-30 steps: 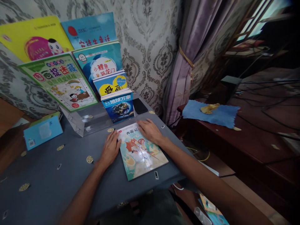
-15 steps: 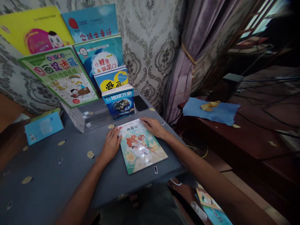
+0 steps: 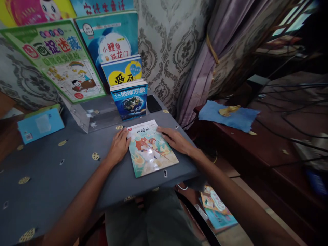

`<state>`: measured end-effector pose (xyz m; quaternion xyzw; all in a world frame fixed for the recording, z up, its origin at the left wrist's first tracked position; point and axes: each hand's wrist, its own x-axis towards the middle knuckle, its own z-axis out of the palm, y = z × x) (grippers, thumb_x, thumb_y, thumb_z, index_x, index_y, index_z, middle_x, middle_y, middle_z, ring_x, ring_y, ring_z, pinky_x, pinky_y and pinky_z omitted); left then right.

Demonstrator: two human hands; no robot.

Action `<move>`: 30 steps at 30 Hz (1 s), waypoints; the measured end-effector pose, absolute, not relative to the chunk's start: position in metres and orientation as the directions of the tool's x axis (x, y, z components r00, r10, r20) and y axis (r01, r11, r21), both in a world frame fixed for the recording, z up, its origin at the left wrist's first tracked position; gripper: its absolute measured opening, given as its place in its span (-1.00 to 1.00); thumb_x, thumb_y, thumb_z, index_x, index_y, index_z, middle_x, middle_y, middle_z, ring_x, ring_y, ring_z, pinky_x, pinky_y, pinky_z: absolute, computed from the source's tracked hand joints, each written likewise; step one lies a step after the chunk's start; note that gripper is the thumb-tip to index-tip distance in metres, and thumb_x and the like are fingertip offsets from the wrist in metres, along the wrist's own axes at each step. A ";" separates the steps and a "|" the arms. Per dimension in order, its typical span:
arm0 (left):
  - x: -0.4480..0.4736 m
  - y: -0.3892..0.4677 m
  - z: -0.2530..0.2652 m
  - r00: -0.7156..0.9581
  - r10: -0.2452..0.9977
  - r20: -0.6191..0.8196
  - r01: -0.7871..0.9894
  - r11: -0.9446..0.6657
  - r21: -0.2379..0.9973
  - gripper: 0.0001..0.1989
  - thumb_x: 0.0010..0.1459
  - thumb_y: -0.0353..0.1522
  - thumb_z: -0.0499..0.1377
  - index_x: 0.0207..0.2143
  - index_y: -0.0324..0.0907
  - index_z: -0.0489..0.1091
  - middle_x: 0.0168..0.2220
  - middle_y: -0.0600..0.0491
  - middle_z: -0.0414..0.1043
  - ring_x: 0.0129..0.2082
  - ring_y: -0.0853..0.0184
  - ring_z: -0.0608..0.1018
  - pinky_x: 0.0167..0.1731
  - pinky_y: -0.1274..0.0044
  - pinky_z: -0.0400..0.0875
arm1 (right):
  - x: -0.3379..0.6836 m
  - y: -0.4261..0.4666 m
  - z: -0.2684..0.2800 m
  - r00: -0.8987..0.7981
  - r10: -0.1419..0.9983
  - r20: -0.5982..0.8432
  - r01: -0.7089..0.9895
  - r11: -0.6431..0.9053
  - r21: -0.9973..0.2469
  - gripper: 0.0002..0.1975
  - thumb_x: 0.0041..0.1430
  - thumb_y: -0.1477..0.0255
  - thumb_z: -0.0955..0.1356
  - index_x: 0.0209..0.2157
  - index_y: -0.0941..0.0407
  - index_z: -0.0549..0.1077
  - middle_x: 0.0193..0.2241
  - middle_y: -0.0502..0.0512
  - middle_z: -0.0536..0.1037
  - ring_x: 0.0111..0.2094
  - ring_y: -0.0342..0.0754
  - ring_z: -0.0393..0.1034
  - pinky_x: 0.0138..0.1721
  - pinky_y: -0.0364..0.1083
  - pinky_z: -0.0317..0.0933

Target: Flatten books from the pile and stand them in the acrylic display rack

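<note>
A thin picture book (image 3: 151,150) with a white and teal cover lies flat on the grey tablecloth (image 3: 79,177). My left hand (image 3: 119,145) rests beside the book's left edge, its fingertips at the upper left corner. At the upper right edge lies my right hand (image 3: 176,139), fingers stretched toward the cover. Neither hand is wrapped round the book. Just beyond it, a clear acrylic stand (image 3: 82,119) holds several upright children's books, among them a blue one with a globe (image 3: 132,102) and a green one (image 3: 64,61).
A black phone (image 3: 153,103) lies behind the stand. Off to the left is a light blue book (image 3: 42,124). On the dark red furniture at right lie a blue cloth (image 3: 228,116) and loose cables (image 3: 294,126). More books (image 3: 219,208) are on the floor.
The camera view has tilted down and shifted slightly. My right hand has slid from the book's top right corner to its right edge. My left hand stays at the left edge.
</note>
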<state>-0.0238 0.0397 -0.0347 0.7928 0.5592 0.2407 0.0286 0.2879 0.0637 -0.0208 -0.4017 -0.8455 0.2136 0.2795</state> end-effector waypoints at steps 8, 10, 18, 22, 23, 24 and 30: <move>-0.023 0.038 -0.032 0.257 0.912 0.319 0.880 -0.357 0.313 -0.55 0.37 -0.25 -0.04 0.21 -0.27 0.27 0.27 -0.20 0.31 0.32 0.10 0.29 0.30 0.18 0.21 | 0.306 0.000 -0.020 -0.494 0.823 0.279 0.594 0.554 -0.583 -0.59 0.43 0.32 0.17 0.21 0.01 0.38 0.23 0.15 0.44 0.25 0.11 0.32 0.28 0.23 0.20; -0.024 0.038 -0.031 0.259 0.913 0.314 0.878 -0.359 0.318 -0.55 0.38 -0.25 -0.05 0.21 -0.27 0.27 0.28 -0.20 0.31 0.33 0.10 0.28 0.30 0.18 0.20 | 0.308 -0.006 -0.020 -0.494 0.823 0.281 0.599 0.557 -0.576 -0.59 0.43 0.32 0.16 0.21 0.01 0.39 0.23 0.15 0.44 0.26 0.10 0.31 0.29 0.24 0.19; -0.024 0.037 -0.032 0.255 0.916 0.309 0.882 -0.351 0.314 -0.56 0.39 -0.23 -0.06 0.20 -0.24 0.27 0.30 -0.19 0.29 0.34 0.11 0.26 0.28 0.18 0.23 | 0.304 -0.023 -0.022 -0.444 0.833 0.330 0.639 0.552 -0.535 -0.62 0.43 0.33 0.19 0.17 0.04 0.41 0.17 0.18 0.50 0.21 0.10 0.38 0.21 0.18 0.30; -0.024 0.038 -0.032 0.252 0.919 0.304 0.887 -0.345 0.307 -0.56 0.39 -0.24 -0.07 0.20 -0.26 0.27 0.30 -0.18 0.28 0.33 0.11 0.27 0.30 0.18 0.20 | 0.305 -0.037 -0.032 -0.424 0.822 0.379 0.664 0.567 -0.487 -0.65 0.43 0.37 0.18 0.12 0.03 0.45 0.16 0.16 0.51 0.20 0.09 0.39 0.21 0.21 0.29; -0.024 0.038 -0.032 0.252 0.917 0.309 0.886 -0.347 0.307 -0.56 0.39 -0.24 -0.07 0.20 -0.25 0.27 0.30 -0.17 0.28 0.33 0.12 0.28 0.30 0.18 0.19 | 0.305 -0.038 -0.034 -0.425 0.819 0.385 0.668 0.571 -0.477 -0.65 0.44 0.38 0.17 0.10 0.03 0.46 0.16 0.16 0.51 0.20 0.09 0.39 0.20 0.22 0.29; -0.024 0.038 -0.033 0.252 0.916 0.313 0.885 -0.349 0.309 -0.56 0.39 -0.24 -0.07 0.20 -0.24 0.27 0.30 -0.17 0.29 0.33 0.12 0.28 0.30 0.18 0.18 | 0.305 -0.039 -0.035 -0.428 0.816 0.388 0.671 0.574 -0.469 -0.65 0.44 0.38 0.16 0.09 0.04 0.47 0.16 0.16 0.51 0.19 0.09 0.39 0.19 0.22 0.29; -0.024 0.038 -0.033 0.250 0.919 0.306 0.877 -0.349 0.330 -0.57 0.38 -0.26 -0.06 0.18 -0.27 0.29 0.30 -0.21 0.28 0.34 0.10 0.27 0.31 0.17 0.17 | 0.289 -0.055 -0.036 -0.385 0.811 0.440 0.730 0.559 -0.393 -0.64 0.40 0.45 0.20 0.10 0.01 0.49 0.12 0.17 0.54 0.29 0.19 0.26 0.24 0.40 0.15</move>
